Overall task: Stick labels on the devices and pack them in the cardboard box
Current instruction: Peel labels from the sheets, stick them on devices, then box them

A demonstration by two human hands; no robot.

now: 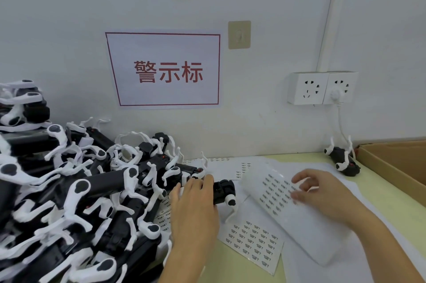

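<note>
One black-and-white device (pixel 224 191) lies on the surface (pixel 230 266) at the near edge of the device pile (pixel 76 190). The left hand (pixel 196 204) rests on it, fingers (pixel 208 181) straight and together. The right hand (pixel 322 192) is at the curled label sheet (pixel 276 192), fingers (pixel 299 177) bent, apparently pinching a label free; actual contact cannot be confirmed. Recommendation: peel slowly, hold the device steady, press the label flat. A second label sheet (pixel 251 243) lies nearer. The cardboard box (pixel 391 167) stands at right, one device (pixel 343 159) beside it.
</note>
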